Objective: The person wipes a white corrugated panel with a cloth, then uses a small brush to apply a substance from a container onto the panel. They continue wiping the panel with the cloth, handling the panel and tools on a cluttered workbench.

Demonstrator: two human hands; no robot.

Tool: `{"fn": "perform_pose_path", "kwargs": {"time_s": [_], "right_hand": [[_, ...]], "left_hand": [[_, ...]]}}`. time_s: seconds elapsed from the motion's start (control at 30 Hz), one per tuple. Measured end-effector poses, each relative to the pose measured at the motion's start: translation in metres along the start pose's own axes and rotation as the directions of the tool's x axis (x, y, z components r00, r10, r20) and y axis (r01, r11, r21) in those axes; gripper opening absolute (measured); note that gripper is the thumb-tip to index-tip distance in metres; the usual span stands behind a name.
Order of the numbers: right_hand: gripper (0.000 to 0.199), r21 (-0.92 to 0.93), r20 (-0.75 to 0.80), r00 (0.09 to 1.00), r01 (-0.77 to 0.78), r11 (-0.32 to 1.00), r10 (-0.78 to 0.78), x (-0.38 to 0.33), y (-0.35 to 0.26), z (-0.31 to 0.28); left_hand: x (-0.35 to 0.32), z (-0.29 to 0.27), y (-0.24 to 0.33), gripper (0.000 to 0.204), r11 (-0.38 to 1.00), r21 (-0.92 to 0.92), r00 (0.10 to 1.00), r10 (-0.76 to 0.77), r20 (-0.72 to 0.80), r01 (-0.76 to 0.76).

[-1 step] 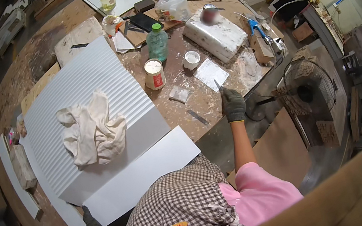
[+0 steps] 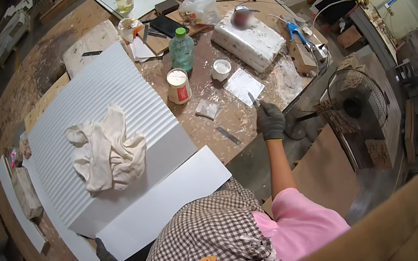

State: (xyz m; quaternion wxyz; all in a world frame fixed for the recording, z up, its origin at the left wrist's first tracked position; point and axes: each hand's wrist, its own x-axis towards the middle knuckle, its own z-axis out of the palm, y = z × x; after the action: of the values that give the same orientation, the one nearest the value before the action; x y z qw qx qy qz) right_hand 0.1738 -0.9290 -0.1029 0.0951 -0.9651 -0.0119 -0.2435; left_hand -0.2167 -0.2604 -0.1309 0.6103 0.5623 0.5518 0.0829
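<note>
My right hand (image 2: 272, 121), in a dark grey glove, is closed around a narrow metal blade (image 2: 252, 99); its handle is hidden in the fist. The blade's tip is over the near edge of a white-smeared square sheet (image 2: 244, 87). At the lower left, my gloved left hand (image 2: 106, 255) grips the near edge of a white panel (image 2: 170, 196), its fingers partly hidden. The panel's ribbed part (image 2: 86, 90) stretches away to the far left, with a crumpled cream cloth (image 2: 108, 150) on top.
A paper cup of white paste (image 2: 178, 87), a small white tub (image 2: 221, 69) and a green-capped bottle (image 2: 182, 49) stand mid-table. Nearby lie a small packet (image 2: 207, 109) and a flat metal strip (image 2: 228, 135). A wrapped block (image 2: 249, 41) sits beyond; a fan (image 2: 356, 103) stands right.
My right hand has shifted very slightly to the right with the blade. Everything else, my left hand included, stays where it was.
</note>
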Motion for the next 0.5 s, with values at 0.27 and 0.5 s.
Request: {"fn": "perform_pose_path", "kwargs": {"time_s": [0.27,0.5], "right_hand": [[0.023,0.829,0.272,0.796,-0.479,0.287,0.541,0.055,-0.017,-0.009],[0.018,0.110,0.030,0.998,0.058,0.992,-0.061,0.139,-0.053,0.008]], "left_hand": [[0.018,-0.003,-0.003,0.051,0.971,0.217,0.994,0.105,-0.015,-0.099],[0.012,0.007,-0.006,0.051,0.977,0.167,0.990,0.140,-0.028,-0.134]]}}
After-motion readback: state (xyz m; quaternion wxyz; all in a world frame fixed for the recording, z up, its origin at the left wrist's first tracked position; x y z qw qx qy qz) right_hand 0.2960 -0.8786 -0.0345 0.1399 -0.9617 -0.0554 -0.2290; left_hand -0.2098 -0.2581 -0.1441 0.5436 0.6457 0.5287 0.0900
